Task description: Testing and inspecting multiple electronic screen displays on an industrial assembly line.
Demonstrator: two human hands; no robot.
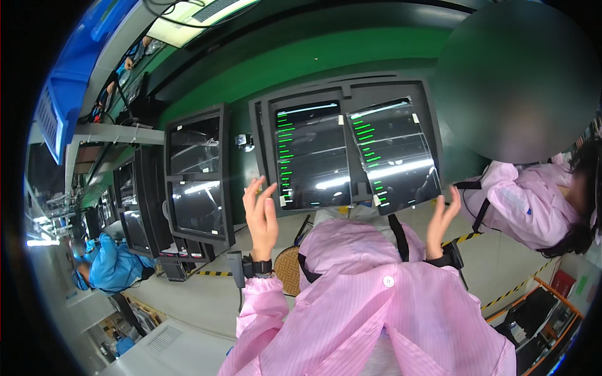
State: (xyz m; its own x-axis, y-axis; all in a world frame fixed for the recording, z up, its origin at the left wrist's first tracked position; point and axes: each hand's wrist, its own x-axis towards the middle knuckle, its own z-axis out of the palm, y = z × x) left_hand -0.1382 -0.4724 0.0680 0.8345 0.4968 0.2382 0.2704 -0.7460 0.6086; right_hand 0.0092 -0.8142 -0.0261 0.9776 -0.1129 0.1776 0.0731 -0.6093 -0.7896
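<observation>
Black tray [268, 150]: ahead of the fingers of our left hand [260, 222] and our right hand [442, 225], which stand near its two close corners; whether any fingertip touches it, we cannot tell.
Left panel [313, 156]: ahead and to the right of our left fingers, lying nearly square in its side of the tray, with green lines lit down its left edge.
Right panel [395, 150]: ahead and to the left of our right fingers, set askew, its nearest corner at the tray's close edge; it shows similar green lines.
Left-hand fingers: raised and loosely spread, thumb up and apart from the fingertips.
Right-hand fingers: thumb and forefinger stand apart; the others overlap, so we cannot tell how far they spread.
Wristband [257, 268]: black, just below our left fingers and palm.
Second tray [227, 160]: left of our left fingers, holding two dark panels [195, 147], one beyond the other.
Small silvery piece [244, 141]: beyond our left fingertips, between the trays.
Green worktop [376, 47]: well beyond all our fingers, behind the tray.
Pink-clad co-worker [527, 207]: to the right of our right fingers.
Blue-clad co-worker [116, 263]: far left of our left fingers.
</observation>
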